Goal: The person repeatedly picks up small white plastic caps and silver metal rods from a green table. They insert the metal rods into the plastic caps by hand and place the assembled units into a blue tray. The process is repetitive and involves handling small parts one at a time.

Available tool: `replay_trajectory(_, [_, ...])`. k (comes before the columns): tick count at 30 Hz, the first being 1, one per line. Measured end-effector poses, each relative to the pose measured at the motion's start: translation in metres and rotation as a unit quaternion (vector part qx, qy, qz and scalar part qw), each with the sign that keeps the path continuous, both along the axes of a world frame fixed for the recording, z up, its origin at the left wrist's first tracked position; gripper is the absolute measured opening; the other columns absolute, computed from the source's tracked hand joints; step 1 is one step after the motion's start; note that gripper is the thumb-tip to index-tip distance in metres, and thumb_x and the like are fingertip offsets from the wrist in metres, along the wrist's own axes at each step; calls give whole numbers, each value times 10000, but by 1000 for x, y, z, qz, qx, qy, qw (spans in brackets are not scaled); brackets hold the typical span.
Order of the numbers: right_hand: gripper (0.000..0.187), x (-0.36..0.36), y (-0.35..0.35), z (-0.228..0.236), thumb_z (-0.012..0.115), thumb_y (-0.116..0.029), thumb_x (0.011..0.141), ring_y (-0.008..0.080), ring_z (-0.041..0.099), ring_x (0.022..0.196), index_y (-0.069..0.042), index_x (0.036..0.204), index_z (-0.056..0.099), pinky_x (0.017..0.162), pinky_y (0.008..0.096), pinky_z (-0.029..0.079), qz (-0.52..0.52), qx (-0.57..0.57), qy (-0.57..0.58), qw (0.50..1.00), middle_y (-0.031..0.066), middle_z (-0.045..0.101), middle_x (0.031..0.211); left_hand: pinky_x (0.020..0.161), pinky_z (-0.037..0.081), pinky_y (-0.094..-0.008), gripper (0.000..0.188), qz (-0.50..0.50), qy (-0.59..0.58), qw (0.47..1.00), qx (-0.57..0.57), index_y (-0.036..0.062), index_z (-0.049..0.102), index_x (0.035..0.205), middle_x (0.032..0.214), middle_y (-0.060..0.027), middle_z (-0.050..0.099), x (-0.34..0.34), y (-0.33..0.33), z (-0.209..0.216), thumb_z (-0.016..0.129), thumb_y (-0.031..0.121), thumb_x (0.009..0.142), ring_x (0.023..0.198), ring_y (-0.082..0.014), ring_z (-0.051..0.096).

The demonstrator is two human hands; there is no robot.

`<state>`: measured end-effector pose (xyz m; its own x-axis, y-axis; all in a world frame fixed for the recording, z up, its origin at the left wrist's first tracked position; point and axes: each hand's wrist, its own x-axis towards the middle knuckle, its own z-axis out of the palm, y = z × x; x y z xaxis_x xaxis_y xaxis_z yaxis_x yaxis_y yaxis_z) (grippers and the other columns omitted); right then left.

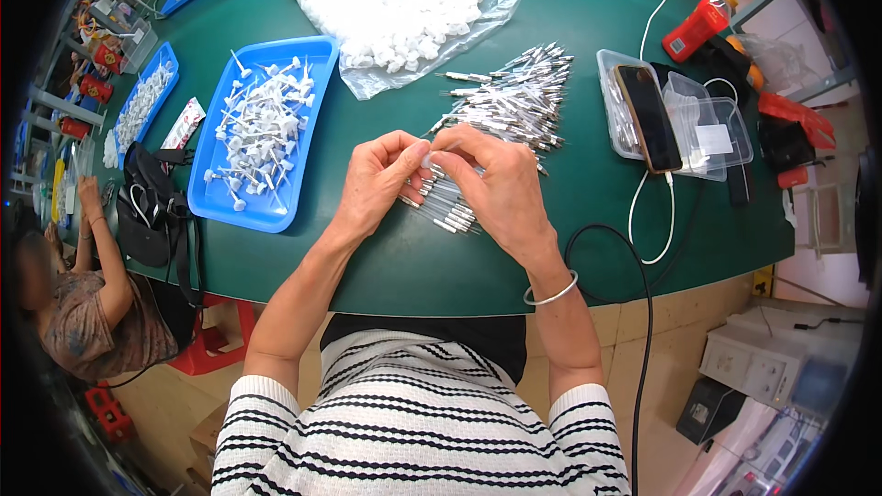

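My left hand (378, 182) and my right hand (501, 186) meet over the green table, fingertips nearly touching. A small white plastic piece (427, 160) shows between the left thumb and fingers. The right thumb and index finger are pinched together beside it; what they grip is hidden. Just beneath and beyond the hands lies a heap of thin rods with metal ends (514, 96), some in a row (450, 207) under my fingers. Left of the hands, a blue tray (200, 174) holds many white plastic heads on thin stems (262, 129).
A clear bag of white plastic pieces (404, 37) lies at the back. On the right are a phone (648, 118) on clear plastic boxes (735, 142), a white cable (634, 220) and a red bottle (698, 29). A black bag (152, 211) and another person (101, 303) are at left.
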<state>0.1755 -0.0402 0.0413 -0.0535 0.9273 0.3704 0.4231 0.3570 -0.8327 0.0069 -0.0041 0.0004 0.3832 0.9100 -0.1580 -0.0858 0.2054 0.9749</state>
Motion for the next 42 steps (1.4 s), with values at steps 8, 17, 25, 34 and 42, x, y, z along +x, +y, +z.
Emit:
replay_trajectory(8, [65,1,1,2,614,-113,859,277,633,620,-49,856,619,541,358,468,1,5,-28,1000,92,651,690,507,517,-197,246,-6,10,1000,-3,6,624,918,728,-25,605,-1,1,-1,567,243,955,588,-53,560])
replay_trajectory(17, [70,2,2,0,614,-122,860,287,634,622,-51,863,614,540,369,470,0,14,-35,999,99,650,683,509,515,-187,249,-17,-21,999,-40,16,627,928,731,-30,622,-2,3,-4,597,263,938,600,-49,570])
replay_trajectory(25, [79,3,1,1,633,-107,857,207,621,553,-40,898,642,521,292,449,-5,-6,-49,999,100,666,692,518,521,-191,242,-3,-11,1000,-26,16,625,925,731,-27,616,0,2,-3,605,257,934,596,-50,569])
replay_trajectory(34, [81,3,1,0,624,-121,859,232,612,559,-47,891,635,520,324,450,-12,-1,-55,998,103,654,681,532,533,-196,236,-6,-18,999,-32,17,616,923,730,-20,606,0,3,-5,596,252,939,604,-46,565])
replay_trajectory(42, [69,2,2,-3,626,-118,844,305,626,631,-57,861,598,553,394,469,-3,16,-61,998,128,626,679,557,545,-206,228,-15,-13,999,-34,19,616,928,728,-14,596,0,3,-4,590,246,943,621,-44,562])
